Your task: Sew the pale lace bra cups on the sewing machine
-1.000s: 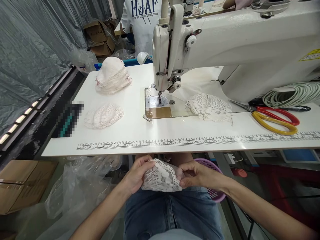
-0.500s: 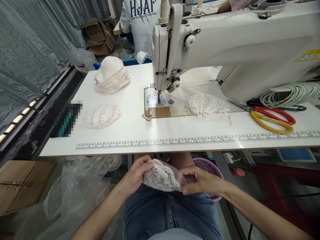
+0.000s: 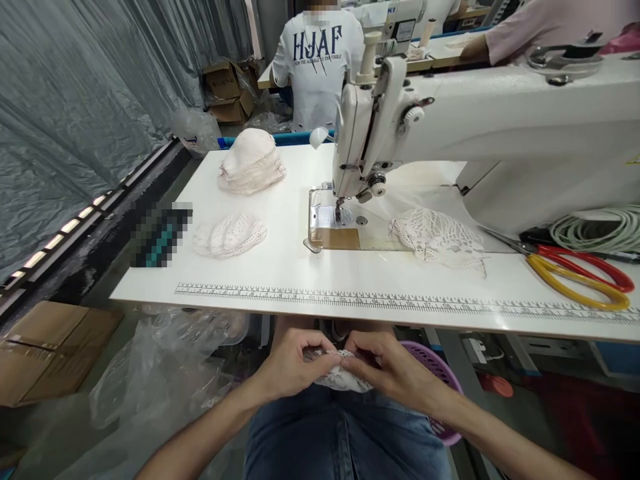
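Over my lap, just below the table's front edge, a white lace cup piece (image 3: 345, 380) is pinched between both hands. My left hand (image 3: 300, 363) grips its left part, thumb and fingers pressed together. My right hand (image 3: 387, 367) pinches it from the right, so the fingertips of both hands nearly meet at its upper edge. Fingers cover much of the lace. On the table, one lace cup (image 3: 230, 235) lies at the left and another lace piece (image 3: 435, 233) lies right of the needle. A stack of pale fabric cups (image 3: 251, 162) stands behind at the left.
A white sewing machine (image 3: 400, 127) stands on the white table (image 3: 280, 273), which has a printed ruler along its front. Scissors (image 3: 580, 273) with red and yellow handles lie at the right. A purple basket (image 3: 453, 380) is below. A person in a white shirt (image 3: 320, 67) sits ahead.
My hands have come together, and the lace that was spread between them is now gathered and mostly covered by fingers. The head view has shifted, moving the table scene rightward.
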The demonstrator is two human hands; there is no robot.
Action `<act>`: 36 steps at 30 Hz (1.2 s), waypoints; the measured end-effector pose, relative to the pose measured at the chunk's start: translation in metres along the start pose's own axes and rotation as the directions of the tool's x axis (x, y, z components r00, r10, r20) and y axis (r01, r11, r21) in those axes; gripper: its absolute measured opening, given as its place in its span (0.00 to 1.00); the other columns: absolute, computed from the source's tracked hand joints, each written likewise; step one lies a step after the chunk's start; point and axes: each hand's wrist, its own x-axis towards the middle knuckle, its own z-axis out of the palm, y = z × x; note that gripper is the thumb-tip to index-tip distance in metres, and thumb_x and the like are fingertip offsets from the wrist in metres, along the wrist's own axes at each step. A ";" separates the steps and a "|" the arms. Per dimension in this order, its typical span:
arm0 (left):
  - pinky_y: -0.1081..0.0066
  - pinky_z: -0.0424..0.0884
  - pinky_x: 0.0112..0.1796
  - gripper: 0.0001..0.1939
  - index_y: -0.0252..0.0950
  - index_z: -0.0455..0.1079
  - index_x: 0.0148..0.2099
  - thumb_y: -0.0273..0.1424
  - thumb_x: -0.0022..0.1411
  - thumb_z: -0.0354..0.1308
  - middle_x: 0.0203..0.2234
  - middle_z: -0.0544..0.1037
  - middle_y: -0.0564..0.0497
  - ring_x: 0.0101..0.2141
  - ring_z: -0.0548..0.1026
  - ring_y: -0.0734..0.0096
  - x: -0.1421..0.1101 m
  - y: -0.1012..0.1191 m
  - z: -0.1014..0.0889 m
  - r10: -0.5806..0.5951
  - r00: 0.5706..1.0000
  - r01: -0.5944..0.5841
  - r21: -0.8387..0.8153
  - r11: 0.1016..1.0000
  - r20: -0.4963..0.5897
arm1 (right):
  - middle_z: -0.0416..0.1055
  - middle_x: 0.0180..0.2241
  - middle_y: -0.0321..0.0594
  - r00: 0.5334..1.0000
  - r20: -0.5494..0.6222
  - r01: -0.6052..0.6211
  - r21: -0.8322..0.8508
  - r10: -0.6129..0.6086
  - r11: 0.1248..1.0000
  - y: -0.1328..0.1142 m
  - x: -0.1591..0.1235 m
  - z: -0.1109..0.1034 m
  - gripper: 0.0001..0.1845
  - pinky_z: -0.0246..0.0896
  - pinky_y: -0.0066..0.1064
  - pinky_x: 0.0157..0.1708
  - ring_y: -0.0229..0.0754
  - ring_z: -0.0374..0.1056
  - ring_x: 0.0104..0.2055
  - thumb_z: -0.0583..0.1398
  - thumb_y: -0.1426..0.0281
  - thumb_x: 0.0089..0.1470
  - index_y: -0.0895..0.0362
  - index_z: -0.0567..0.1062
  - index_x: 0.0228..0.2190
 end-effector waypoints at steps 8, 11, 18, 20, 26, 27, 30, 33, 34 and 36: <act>0.78 0.63 0.30 0.10 0.33 0.75 0.32 0.35 0.56 0.57 0.25 0.77 0.52 0.28 0.72 0.74 0.015 0.073 -0.054 0.199 0.975 -0.168 0.253 0.953 -0.102 | 0.51 0.17 0.29 0.925 -0.247 0.215 -0.283 -0.288 0.935 -0.054 0.031 -0.025 0.18 0.43 0.24 0.19 0.31 0.49 0.19 0.50 0.63 0.59 0.55 0.54 0.20; 0.77 0.63 0.30 0.11 0.34 0.75 0.34 0.36 0.56 0.57 0.27 0.77 0.52 0.29 0.72 0.72 0.068 0.101 -0.086 0.277 0.960 -0.271 0.421 0.866 0.048 | 0.51 0.16 0.28 0.885 -0.324 0.145 -0.490 -0.333 0.860 -0.056 0.066 -0.052 0.17 0.43 0.24 0.18 0.31 0.49 0.18 0.49 0.66 0.59 0.55 0.52 0.20; 0.77 0.60 0.24 0.08 0.31 0.75 0.29 0.33 0.48 0.60 0.23 0.75 0.51 0.24 0.69 0.73 0.188 0.097 -0.109 0.146 0.975 -0.212 0.510 0.833 0.166 | 0.63 0.17 0.33 0.889 -0.297 0.034 -0.717 -0.349 0.696 -0.023 0.090 -0.125 0.13 0.42 0.25 0.17 0.34 0.54 0.16 0.49 0.70 0.59 0.56 0.66 0.24; 0.77 0.61 0.24 0.08 0.32 0.75 0.28 0.33 0.48 0.61 0.22 0.75 0.51 0.24 0.70 0.73 0.198 0.092 -0.106 0.133 0.973 -0.211 0.501 0.839 0.187 | 0.69 0.24 0.38 0.874 -0.210 0.116 -0.785 -0.438 0.608 -0.019 0.088 -0.134 0.13 0.47 0.25 0.19 0.36 0.60 0.21 0.47 0.73 0.60 0.57 0.69 0.30; 0.78 0.61 0.23 0.07 0.34 0.75 0.28 0.33 0.48 0.60 0.23 0.76 0.53 0.25 0.71 0.73 0.204 0.093 -0.101 0.137 0.967 -0.228 0.490 0.841 0.215 | 0.72 0.41 0.45 0.734 0.093 0.381 -0.877 -0.673 0.294 -0.008 0.103 -0.135 0.17 0.59 0.33 0.34 0.43 0.66 0.40 0.45 0.80 0.60 0.58 0.71 0.41; 0.78 0.61 0.23 0.06 0.35 0.75 0.28 0.32 0.49 0.61 0.23 0.76 0.53 0.25 0.71 0.73 0.206 0.094 -0.102 0.139 0.964 -0.235 0.487 0.841 0.225 | 0.72 0.41 0.45 0.727 0.088 0.381 -0.876 -0.681 0.294 -0.005 0.105 -0.134 0.17 0.59 0.34 0.35 0.43 0.66 0.40 0.45 0.80 0.60 0.59 0.71 0.42; 0.78 0.58 0.20 0.06 0.36 0.75 0.26 0.33 0.47 0.63 0.19 0.74 0.55 0.20 0.69 0.76 0.213 0.095 -0.106 0.188 0.957 -0.282 0.560 0.779 0.220 | 0.71 0.43 0.45 0.735 0.072 0.388 -0.860 -0.674 0.331 -0.001 0.105 -0.132 0.18 0.57 0.34 0.36 0.43 0.65 0.40 0.45 0.81 0.59 0.59 0.70 0.44; 0.75 0.57 0.21 0.09 0.36 0.71 0.20 0.33 0.47 0.64 0.13 0.68 0.56 0.16 0.65 0.76 0.217 0.096 -0.110 0.305 0.950 -0.263 0.716 0.646 0.074 | 0.71 0.44 0.46 0.756 0.064 0.394 -0.839 -0.651 0.375 -0.001 0.102 -0.131 0.19 0.55 0.35 0.37 0.43 0.65 0.40 0.45 0.80 0.59 0.58 0.71 0.43; 0.74 0.58 0.22 0.10 0.35 0.70 0.20 0.32 0.49 0.63 0.13 0.67 0.56 0.17 0.64 0.75 0.216 0.096 -0.110 0.342 0.940 -0.234 0.749 0.620 0.011 | 0.71 0.43 0.45 0.768 0.054 0.387 -0.833 -0.638 0.395 -0.002 0.102 -0.131 0.18 0.55 0.36 0.37 0.43 0.65 0.40 0.44 0.80 0.59 0.58 0.71 0.41; 0.71 0.59 0.26 0.10 0.34 0.69 0.23 0.29 0.56 0.58 0.17 0.68 0.53 0.21 0.66 0.72 0.209 0.093 -0.107 0.399 0.913 -0.189 0.774 0.604 -0.089 | 0.71 0.43 0.45 0.789 0.031 0.368 -0.823 -0.613 0.432 -0.003 0.101 -0.130 0.17 0.54 0.36 0.37 0.44 0.65 0.40 0.45 0.79 0.60 0.58 0.71 0.40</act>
